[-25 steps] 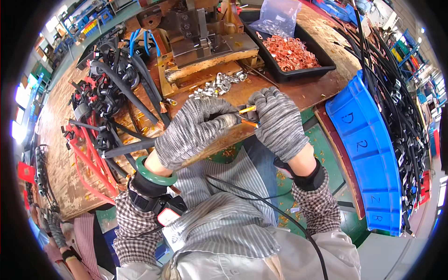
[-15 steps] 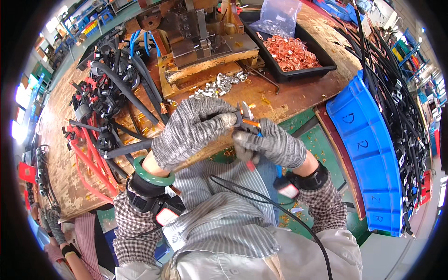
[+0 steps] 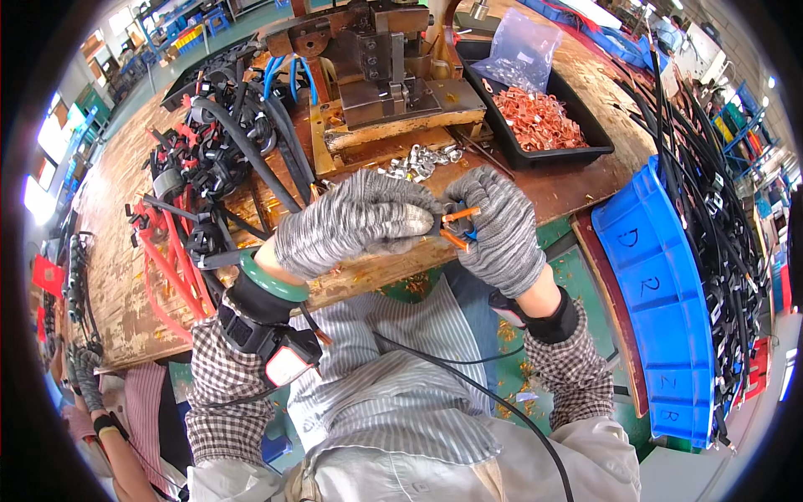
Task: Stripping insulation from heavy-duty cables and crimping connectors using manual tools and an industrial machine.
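My left hand [image 3: 360,219], in a grey knitted glove, is closed with its fingertips pinched around a dark cable end. My right hand [image 3: 502,230], gloved the same way, curls its fingers against that end, almost touching the left fingertips. Two orange copper strand bundles [image 3: 462,215] stick out between the hands, spread apart. A small blue piece shows inside the right palm; the rest of it is hidden by the fingers. A thick black cable [image 3: 226,258] comes in at the left hand's wrist. Both hands hover over the bench's front edge.
A metal press [image 3: 389,92] stands ahead on the wooden bench [image 3: 125,309]. Silver terminals [image 3: 427,161] lie before it. Copper pieces [image 3: 539,121] fill a black tray [image 3: 573,156]. Black and red cables [image 3: 180,268] are heaped left; a blue bin [image 3: 657,293] stands right. A co-worker's gloved hand [image 3: 86,376] shows lower left.
The pointed metal blades between my hands are out of sight, as are the tool's handles below my right hand. My right hand has turned upward, and the copper bundles now show.
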`<state>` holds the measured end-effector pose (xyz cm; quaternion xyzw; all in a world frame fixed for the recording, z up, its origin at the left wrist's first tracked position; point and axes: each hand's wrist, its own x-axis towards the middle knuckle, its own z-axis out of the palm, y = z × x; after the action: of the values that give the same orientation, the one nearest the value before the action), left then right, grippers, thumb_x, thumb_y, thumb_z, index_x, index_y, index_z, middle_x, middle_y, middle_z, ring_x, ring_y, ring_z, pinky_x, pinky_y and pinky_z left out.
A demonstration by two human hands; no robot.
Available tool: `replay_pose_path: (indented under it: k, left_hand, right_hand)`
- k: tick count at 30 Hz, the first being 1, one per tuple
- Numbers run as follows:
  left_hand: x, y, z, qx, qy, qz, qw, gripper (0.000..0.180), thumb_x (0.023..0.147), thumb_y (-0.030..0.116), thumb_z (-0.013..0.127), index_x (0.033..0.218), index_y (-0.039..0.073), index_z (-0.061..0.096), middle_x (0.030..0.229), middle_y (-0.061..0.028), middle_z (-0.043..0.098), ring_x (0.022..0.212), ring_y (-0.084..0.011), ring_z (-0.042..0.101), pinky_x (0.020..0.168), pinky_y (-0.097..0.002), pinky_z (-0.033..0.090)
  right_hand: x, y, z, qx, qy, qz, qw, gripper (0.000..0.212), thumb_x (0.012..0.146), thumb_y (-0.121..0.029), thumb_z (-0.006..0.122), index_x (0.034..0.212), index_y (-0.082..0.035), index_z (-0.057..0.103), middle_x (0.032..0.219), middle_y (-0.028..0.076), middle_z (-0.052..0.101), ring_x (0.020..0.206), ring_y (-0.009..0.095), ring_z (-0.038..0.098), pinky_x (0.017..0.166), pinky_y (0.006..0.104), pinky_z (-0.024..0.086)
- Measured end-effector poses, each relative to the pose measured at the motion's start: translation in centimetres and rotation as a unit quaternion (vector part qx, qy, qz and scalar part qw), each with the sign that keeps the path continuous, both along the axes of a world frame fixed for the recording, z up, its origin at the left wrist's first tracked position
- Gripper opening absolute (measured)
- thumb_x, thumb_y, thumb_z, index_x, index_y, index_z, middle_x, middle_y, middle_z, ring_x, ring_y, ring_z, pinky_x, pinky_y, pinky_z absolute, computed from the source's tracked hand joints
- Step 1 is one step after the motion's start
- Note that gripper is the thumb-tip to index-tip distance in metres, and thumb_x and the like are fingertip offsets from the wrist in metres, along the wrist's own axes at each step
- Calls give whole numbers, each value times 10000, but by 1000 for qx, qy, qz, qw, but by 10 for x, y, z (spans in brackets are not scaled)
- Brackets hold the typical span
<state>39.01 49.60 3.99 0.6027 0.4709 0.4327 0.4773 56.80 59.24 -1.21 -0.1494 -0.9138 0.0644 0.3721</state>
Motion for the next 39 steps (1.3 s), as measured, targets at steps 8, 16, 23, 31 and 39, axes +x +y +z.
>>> replay_pose_path:
  k: [8,16,23,31,39]
  left_hand:
    - [16,4,-16,271,243,44,930,327,746,203,711,993,5,628,659,-9,501,572,-79,399,505,-252,324]
    - [8,23,20,13,84,-67,994,428,808,359,647,1027,-8,621,754,-60,604,744,-89,565,643,-252,461]
    - [-23,56,-3,406,240,-16,881,250,843,207,572,956,-9,625,835,-87,629,798,-141,589,715,-277,470]
    - [-23,52,1,399,233,-17,887,274,766,-64,568,1015,42,609,975,-98,637,927,-232,610,859,-310,461]
    - [-15,46,3,428,242,4,871,309,740,-91,579,1013,50,608,1005,-104,630,965,-231,598,866,-318,464]
  right_hand:
    - [15,4,-36,-241,109,48,963,230,857,-211,549,890,16,545,761,170,560,704,283,571,634,350,460]
    - [-8,35,-30,-604,189,38,774,240,853,-315,581,857,-75,556,664,-10,532,547,78,484,496,207,401]
    - [7,13,-44,-478,98,-60,871,373,823,-353,595,1020,-47,517,719,68,579,567,216,542,543,322,448]
    - [6,-25,-14,-200,-17,-117,973,542,782,-414,597,1095,19,508,973,205,563,871,350,573,741,417,468]
    - [4,-26,-8,-225,-33,-130,965,556,780,-430,594,1074,36,514,940,197,565,852,338,576,732,414,467]
